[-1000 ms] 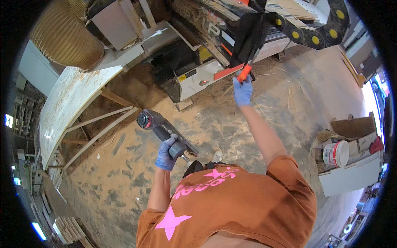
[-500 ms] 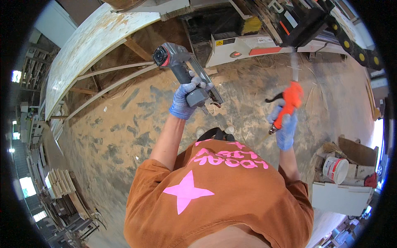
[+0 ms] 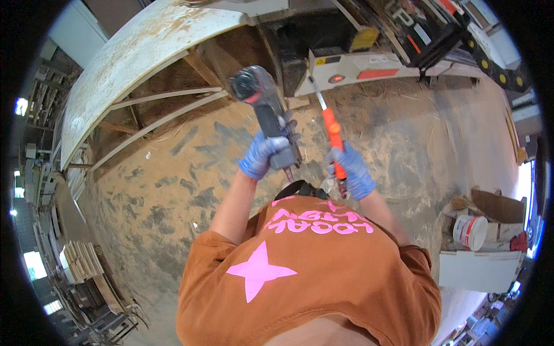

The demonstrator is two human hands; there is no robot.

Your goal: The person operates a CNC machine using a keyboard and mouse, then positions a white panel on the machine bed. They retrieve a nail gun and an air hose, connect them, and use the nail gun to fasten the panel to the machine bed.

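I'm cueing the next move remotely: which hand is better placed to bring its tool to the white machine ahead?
Probably the right hand: its orange-handled tool already points toward the white machine. The left hand grips the grey power tool, angled toward the curved panel.

there is one view only, from a fisheye camera worn on the person's head, looking steeply down the front of the body. it sits close: the orange shirt fills the lower middle, and the gloved left hand and right hand show just above it, near the centre. beyond the hands the lens faces the sawdust-strewn floor, with a curved white panel up and to the left of them and a machine straight above them. to the right of the hands, well apart, stands a white bucket. straight edges bow toward the dark round rim.
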